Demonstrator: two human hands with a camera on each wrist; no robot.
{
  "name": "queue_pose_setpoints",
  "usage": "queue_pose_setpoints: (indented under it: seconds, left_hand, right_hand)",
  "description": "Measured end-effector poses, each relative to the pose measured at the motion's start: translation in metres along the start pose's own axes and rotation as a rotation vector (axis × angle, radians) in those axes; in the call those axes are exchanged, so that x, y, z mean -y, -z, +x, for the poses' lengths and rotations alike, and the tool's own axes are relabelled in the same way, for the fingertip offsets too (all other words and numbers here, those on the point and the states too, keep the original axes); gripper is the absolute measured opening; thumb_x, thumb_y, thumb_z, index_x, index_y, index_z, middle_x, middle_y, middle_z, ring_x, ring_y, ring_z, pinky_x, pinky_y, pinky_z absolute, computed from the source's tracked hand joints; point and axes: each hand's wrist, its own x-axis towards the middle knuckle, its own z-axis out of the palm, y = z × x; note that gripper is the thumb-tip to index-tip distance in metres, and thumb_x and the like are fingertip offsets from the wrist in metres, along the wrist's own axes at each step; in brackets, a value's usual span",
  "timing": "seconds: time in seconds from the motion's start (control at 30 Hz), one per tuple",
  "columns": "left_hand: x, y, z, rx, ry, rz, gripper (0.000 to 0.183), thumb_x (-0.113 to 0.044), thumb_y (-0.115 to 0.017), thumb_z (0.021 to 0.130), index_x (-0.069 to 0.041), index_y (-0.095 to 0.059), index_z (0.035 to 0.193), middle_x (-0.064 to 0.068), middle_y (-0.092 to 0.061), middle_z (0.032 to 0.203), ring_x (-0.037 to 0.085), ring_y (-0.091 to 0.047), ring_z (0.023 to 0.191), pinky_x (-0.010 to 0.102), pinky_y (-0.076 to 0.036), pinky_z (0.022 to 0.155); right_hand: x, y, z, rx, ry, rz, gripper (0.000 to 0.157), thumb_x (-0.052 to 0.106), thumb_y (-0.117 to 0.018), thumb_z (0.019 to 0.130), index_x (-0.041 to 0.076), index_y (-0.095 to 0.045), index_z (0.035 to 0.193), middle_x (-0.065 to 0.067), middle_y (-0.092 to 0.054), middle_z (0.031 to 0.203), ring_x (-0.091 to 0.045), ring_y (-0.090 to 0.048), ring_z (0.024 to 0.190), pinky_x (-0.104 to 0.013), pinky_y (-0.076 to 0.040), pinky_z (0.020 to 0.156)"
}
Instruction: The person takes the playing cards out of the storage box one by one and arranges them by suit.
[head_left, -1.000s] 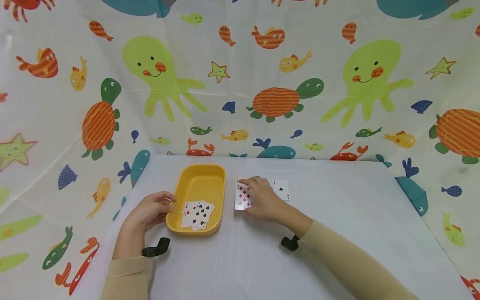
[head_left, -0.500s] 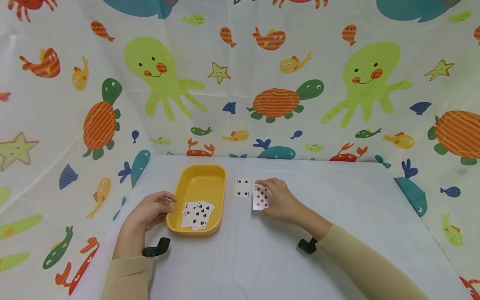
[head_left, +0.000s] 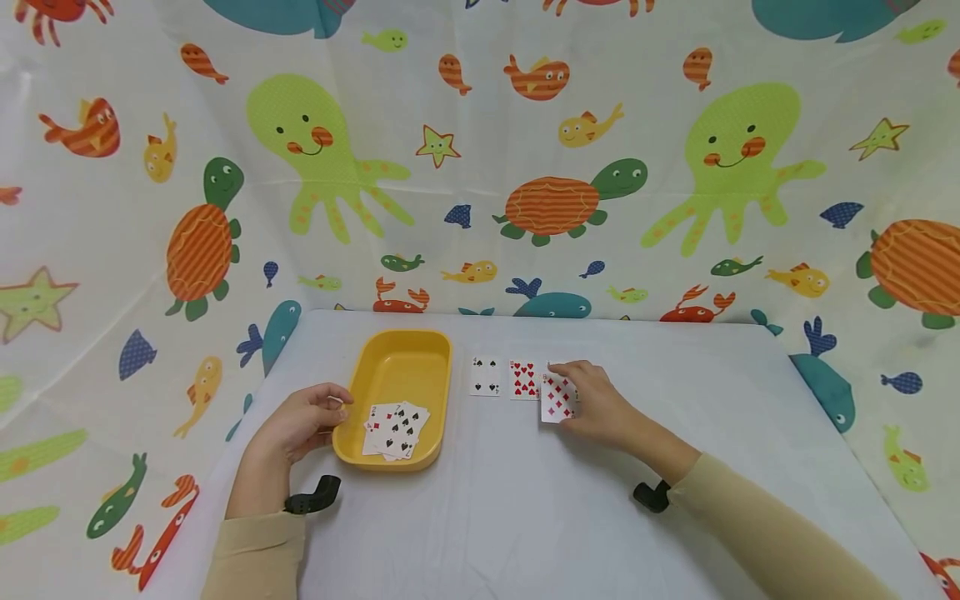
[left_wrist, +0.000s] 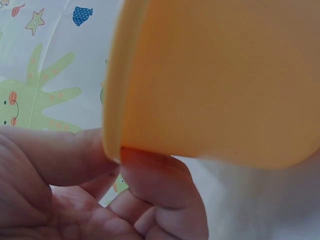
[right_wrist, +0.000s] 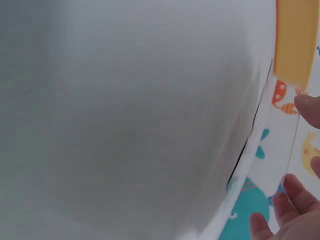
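Observation:
In the head view my left hand [head_left: 300, 417] pinches the left rim of a yellow tray [head_left: 405, 371]. Up close in the left wrist view, thumb and finger grip the tray's wall [left_wrist: 220, 85] at its edge. Several playing cards [head_left: 396, 433] lie overlapped in the tray's near end. My right hand [head_left: 600, 408] holds a diamonds playing card [head_left: 557, 402] by its upper and lower edges. Beneath it lies another card, mostly hidden. To the left are a hearts card [head_left: 522, 379] and a four of spades [head_left: 485, 377], face up in a row.
A white cloth covers the table [head_left: 465, 525]. Behind it hangs a curtain [head_left: 480, 167] printed with sea animals, meeting the table's back edge. Each wrist wears a black camera mount, such as the left mount [head_left: 313, 495].
My right hand has moved right with the diamonds card, step by step along the row. The four of spades, then the hearts card, came into view. The left hand and tray stayed still.

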Motion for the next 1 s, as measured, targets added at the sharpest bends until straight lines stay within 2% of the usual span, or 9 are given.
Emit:
queue_pose_setpoints:
  seconds: [0.17,0.5,0.73,1.0]
  left_hand:
    - [-0.001,-0.001,-0.002,-0.002,0.002,-0.003,0.029,-0.006,-0.065,0.103,-0.001,-0.062,0.131,0.008,-0.062,0.103,0.026,-0.063,0.090,0.029,-0.063,0.079]
    - [-0.001,-0.001,-0.001,-0.003,0.002,0.000,0.029,-0.006,-0.065,0.103,-0.001,-0.062,0.131,0.008,-0.063,0.104,0.025,-0.063,0.090,0.029,-0.063,0.079]
    - [-0.001,-0.001,-0.001,-0.001,0.003,0.002,0.029,-0.006,-0.064,0.103,-0.001,-0.062,0.132,0.009,-0.063,0.104,0.026,-0.063,0.089,0.029,-0.063,0.079]
    - [-0.001,-0.002,-0.001,-0.002,0.001,0.000,0.031,-0.006,-0.064,0.103,0.000,-0.061,0.133,0.010,-0.062,0.104,0.026,-0.063,0.090,0.029,-0.063,0.079]
  right_hand:
    - [-0.013,0.003,-0.005,-0.001,-0.028,-0.037,0.089,0.015,-0.091,0.082,0.019,-0.048,0.160,-0.014,-0.049,0.160,-0.040,-0.042,0.149,-0.060,-0.053,0.112]
    - [-0.034,0.014,-0.015,-0.027,-0.021,-0.021,0.083,0.010,-0.088,0.084,0.012,-0.049,0.158,-0.017,-0.050,0.158,-0.042,-0.044,0.147,-0.063,-0.047,0.117]
    - [-0.045,0.022,-0.013,-0.002,-0.071,-0.033,0.085,0.014,-0.088,0.086,0.015,-0.046,0.160,-0.018,-0.047,0.161,-0.043,-0.042,0.150,-0.064,-0.048,0.116]
    - [-0.062,0.026,-0.007,0.013,-0.097,-0.041,0.085,0.010,-0.086,0.087,0.013,-0.045,0.161,-0.020,-0.047,0.162,-0.045,-0.042,0.150,-0.066,-0.045,0.119]
